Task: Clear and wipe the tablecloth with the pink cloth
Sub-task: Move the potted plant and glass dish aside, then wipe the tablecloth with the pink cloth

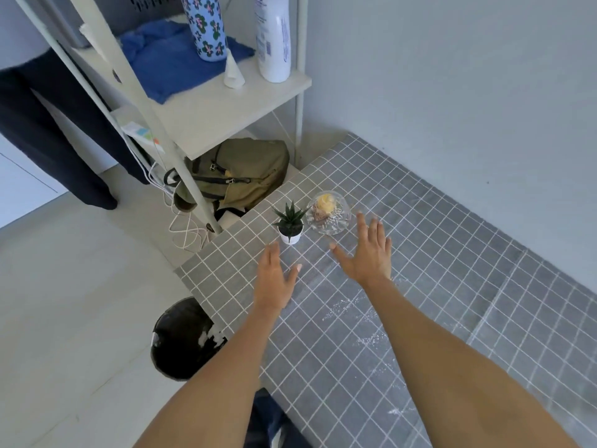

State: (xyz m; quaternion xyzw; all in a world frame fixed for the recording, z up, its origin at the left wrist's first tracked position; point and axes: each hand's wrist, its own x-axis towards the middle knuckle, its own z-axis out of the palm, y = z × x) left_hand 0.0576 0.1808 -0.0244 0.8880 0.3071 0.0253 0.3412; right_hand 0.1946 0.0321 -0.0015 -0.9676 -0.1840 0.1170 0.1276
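Grip: both released. Left hand (274, 279) flat, fingers together, held just short of the small potted plant (289, 223). Right hand (368, 253) spread wide, fingertips close to the glass bowl (329, 212). Neither hand touches anything that I can make out; whether the palms rest on the cloth or hover above it cannot be told.

Bench: covered by the grey checked tablecloth (436, 253). Plant and bowl stand side by side near the far left corner, nearly touching. Bowl holds something yellow and some small pinkish bits; contents too small to name. White powdery crumbs (365, 315) scattered over the middle of the cloth, between and under the forearms.

Pink cloth: not in view. A blue cloth (168, 59) lies on the shelf (226, 101) to the left, with a flowered bottle (206, 27) and a white bottle (274, 37). Black bin (181, 337) on the floor beside the bench edge.

Step in hand, as I judge it: clearing. The hands look set to lift plant and bowl off the cloth, one each. Wiping not begun; crumbs untouched.

Next move calls for: closing around the pot low down so it stays upright, and taking the bowl level by its rim or underside so nothing spills. Glass may be slippery. Then a place to set both down, and the pink cloth must be found.
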